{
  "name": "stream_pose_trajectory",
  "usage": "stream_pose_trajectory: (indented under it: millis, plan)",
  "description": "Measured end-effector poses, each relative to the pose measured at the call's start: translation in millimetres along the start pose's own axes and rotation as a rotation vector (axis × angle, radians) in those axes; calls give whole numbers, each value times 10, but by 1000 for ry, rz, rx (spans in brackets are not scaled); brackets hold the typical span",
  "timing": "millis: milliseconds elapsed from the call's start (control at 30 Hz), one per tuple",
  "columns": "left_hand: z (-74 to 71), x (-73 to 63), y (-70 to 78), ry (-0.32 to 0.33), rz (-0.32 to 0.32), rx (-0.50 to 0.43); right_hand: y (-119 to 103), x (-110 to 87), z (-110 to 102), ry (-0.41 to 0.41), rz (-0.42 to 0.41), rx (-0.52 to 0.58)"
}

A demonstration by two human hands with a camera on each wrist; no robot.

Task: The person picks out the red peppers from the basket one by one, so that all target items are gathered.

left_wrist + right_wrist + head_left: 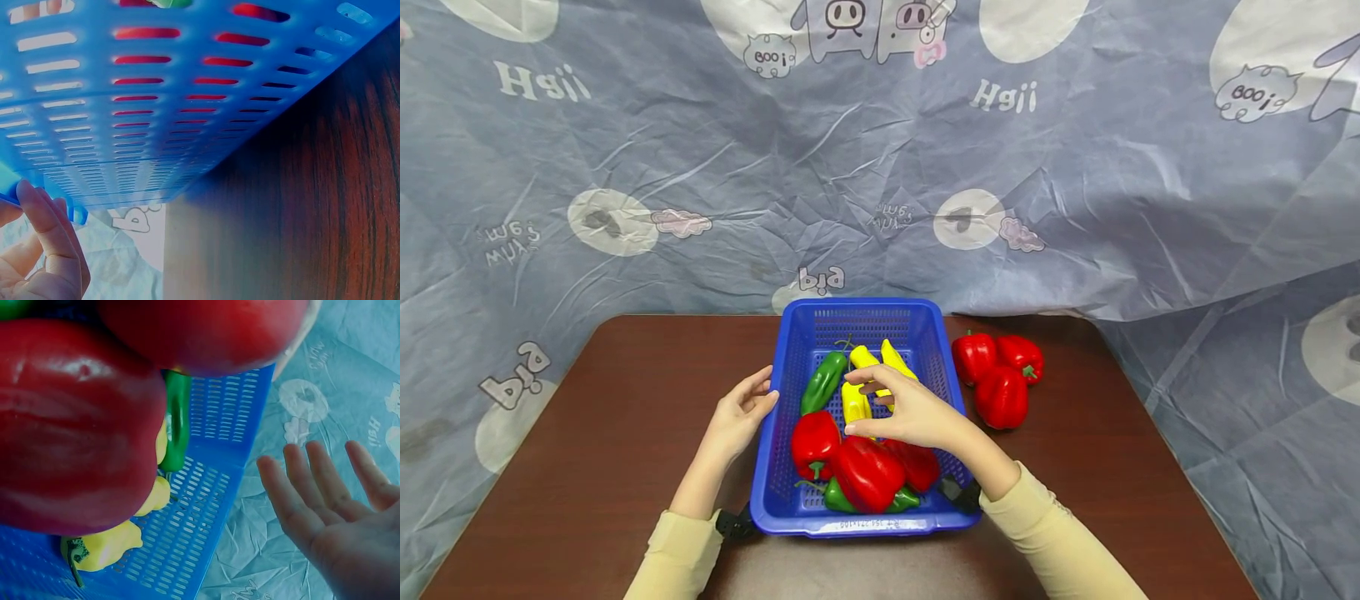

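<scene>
A blue plastic basket (865,525) stands in the middle of the table. My left hand (741,417) is at its left rim, thumb and fingers pinching the edge; in the left wrist view, fingers (53,240) meet the rim from outside. Over the basket hovers my right hand (906,408), fingers spread and holding nothing. Under and around it lie several yellow peppers (855,404), a long green pepper (823,383) and, at the near end, red bell peppers (868,473) covering part of a green one (838,497). The right wrist view shows a red bell pepper (75,425) up close.
Three red bell peppers (1002,398) sit together on the table to the right of the basket. The brown table (647,417) extends on both sides. A wrinkled grey-blue printed sheet (820,167) hangs behind it.
</scene>
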State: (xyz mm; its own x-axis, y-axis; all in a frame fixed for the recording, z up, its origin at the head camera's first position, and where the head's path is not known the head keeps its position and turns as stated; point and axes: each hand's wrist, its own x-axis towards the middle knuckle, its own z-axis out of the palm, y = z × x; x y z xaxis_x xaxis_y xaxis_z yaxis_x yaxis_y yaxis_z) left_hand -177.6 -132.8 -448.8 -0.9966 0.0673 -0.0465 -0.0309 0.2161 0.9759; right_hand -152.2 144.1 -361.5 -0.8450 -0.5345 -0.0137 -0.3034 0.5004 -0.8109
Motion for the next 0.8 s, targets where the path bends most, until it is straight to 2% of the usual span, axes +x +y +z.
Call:
stream_pose_trajectory:
  millis: [300, 800]
  plan:
    - [6, 4, 7, 5, 3, 3, 11, 11, 46, -215, 40, -130]
    - [5, -8, 5, 6, -3, -18, 57, 46, 117, -328, 165, -229]
